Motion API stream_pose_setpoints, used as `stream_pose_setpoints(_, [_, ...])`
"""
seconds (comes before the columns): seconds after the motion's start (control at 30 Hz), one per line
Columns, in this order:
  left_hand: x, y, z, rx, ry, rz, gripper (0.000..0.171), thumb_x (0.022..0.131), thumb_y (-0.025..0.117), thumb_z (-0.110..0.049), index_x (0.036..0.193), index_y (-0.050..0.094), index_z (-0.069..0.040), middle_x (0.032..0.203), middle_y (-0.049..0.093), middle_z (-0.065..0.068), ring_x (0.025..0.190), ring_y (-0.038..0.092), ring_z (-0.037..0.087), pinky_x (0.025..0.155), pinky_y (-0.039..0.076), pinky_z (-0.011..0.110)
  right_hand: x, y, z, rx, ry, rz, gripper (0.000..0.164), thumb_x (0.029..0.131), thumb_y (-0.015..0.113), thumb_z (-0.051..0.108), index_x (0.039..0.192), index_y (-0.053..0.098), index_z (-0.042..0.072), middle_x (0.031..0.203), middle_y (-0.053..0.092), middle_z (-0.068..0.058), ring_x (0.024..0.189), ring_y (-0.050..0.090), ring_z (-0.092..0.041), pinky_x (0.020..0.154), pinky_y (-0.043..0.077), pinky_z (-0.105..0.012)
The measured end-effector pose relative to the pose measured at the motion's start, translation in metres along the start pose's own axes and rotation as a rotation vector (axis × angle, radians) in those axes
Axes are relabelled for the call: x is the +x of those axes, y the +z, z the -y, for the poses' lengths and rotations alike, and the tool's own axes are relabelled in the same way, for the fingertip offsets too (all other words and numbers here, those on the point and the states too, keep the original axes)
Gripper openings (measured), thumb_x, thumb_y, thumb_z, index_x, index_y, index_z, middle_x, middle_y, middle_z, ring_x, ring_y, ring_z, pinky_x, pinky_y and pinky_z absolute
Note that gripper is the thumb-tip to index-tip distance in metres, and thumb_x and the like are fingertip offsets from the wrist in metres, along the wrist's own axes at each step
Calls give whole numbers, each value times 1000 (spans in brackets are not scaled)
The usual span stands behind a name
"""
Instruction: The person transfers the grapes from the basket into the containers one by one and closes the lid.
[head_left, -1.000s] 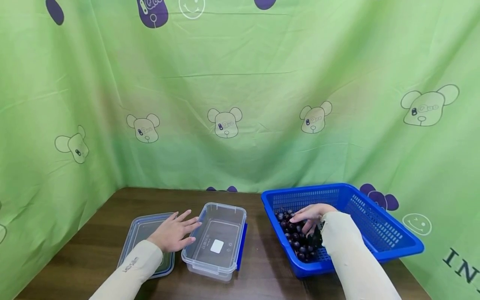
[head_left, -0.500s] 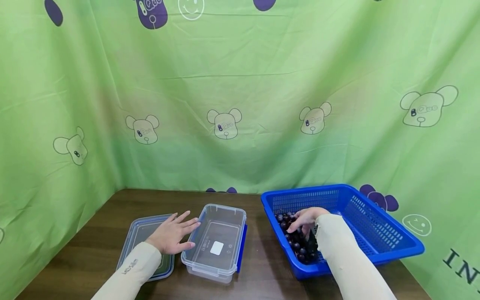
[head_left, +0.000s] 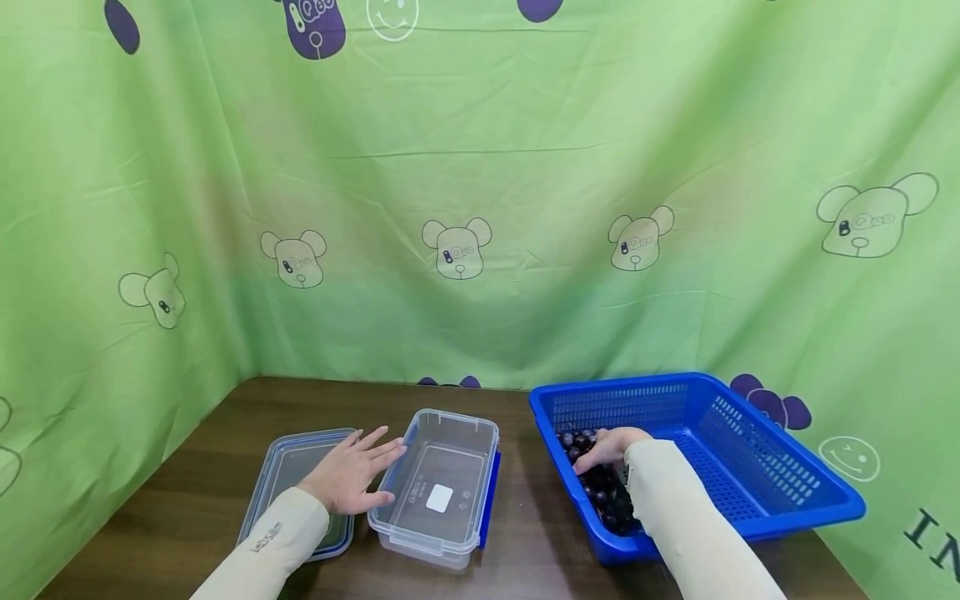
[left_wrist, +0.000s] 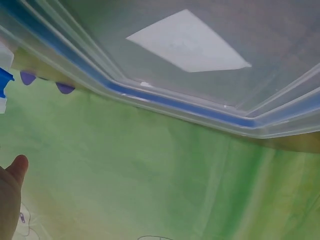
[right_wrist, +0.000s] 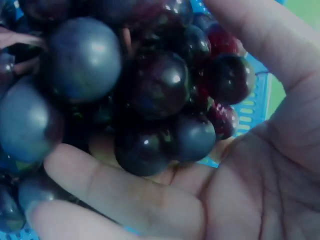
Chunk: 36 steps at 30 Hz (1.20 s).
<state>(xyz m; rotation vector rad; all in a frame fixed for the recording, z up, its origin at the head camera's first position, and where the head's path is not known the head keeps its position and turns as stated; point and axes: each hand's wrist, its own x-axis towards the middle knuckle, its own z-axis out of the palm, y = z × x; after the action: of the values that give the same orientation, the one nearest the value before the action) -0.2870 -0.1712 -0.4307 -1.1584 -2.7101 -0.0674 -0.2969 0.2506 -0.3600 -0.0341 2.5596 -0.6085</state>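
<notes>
Dark purple grapes (head_left: 611, 504) are heaped at the left side of a blue plastic basket (head_left: 768, 458). My right hand (head_left: 615, 447) reaches down into them. In the right wrist view, its curled fingers (right_wrist: 125, 192) lie under a bunch of grapes (right_wrist: 155, 85) and its thumb is on the other side, so the hand grips the bunch. My left hand (head_left: 348, 477) is spread flat, its fingertips at the left rim of a clear plastic food container (head_left: 423, 543). I cannot tell whether they touch it. The container stands with no lid on, a white label on its floor.
A clear lid (head_left: 300, 458) with a blue seal lies left of the container, partly beneath my left hand and forearm. A blue latch (head_left: 490, 500) hangs along the container's right side. Behind the brown table (head_left: 517, 533) hangs a green printed cloth (head_left: 540, 317).
My right hand has sunk lower and slightly leftward into the grapes, its fingers going from above them to around a bunch. The left hand stays by the container; the head view has shifted slightly.
</notes>
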Motion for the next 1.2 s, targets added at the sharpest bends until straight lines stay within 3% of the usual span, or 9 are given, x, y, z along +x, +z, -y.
stream_pose_setpoints(0.17, [0, 2, -2, -32, -37, 27, 66, 89, 53, -46, 142, 46, -7, 145, 46, 7, 135, 36, 35, 106, 30, 59, 1, 3, 3, -84, 22, -32, 75, 79, 70, 30, 128, 43, -19, 127, 49, -35, 109, 56, -45, 94, 46, -48])
stream_pose_setpoints(0.4, [0, 5, -3, -51, -49, 11, 65, 89, 54, -44, 140, 48, -5, 143, 48, 9, 129, 44, 37, 103, 33, 58, 2, 7, 5, -83, 64, -87, 73, 79, 71, 30, 126, 45, -19, 126, 51, -34, 113, 53, -44, 94, 46, -46])
stream_pose_setpoints(0.53, [1, 4, -3, -32, -41, 2, 66, 88, 53, -45, 140, 48, -4, 142, 49, 9, 126, 48, 37, 101, 36, 58, 1, 8, 6, -52, 72, -108, 73, 79, 72, 27, 127, 44, -20, 128, 48, -36, 117, 50, -46, 96, 45, -48])
stream_pose_setpoints(0.8, [1, 2, -3, -46, -45, 23, 66, 88, 54, -45, 140, 49, -5, 142, 49, 9, 126, 48, 38, 101, 36, 59, 5, 14, 1, 8, 44, -117, 86, 76, 72, 24, 136, 30, -22, 143, 29, -37, 133, 28, -50, 106, 33, -51])
stream_pose_setpoints(1.1, [3, 1, -4, -42, -63, 50, 68, 87, 54, -47, 141, 47, -7, 144, 47, 7, 128, 45, 37, 103, 34, 58, 8, 12, -7, 84, 40, -152, 89, 70, 72, 18, 140, 28, -18, 145, 26, -36, 131, 30, -50, 102, 38, -49])
stream_pose_setpoints(1.2, [2, 0, -4, -45, -68, 56, 68, 87, 54, -47, 141, 47, -7, 144, 47, 7, 128, 45, 36, 103, 33, 58, 8, 11, -9, 136, 40, -125, 90, 71, 70, 16, 142, 24, -17, 147, 23, -36, 131, 31, -49, 100, 41, -49])
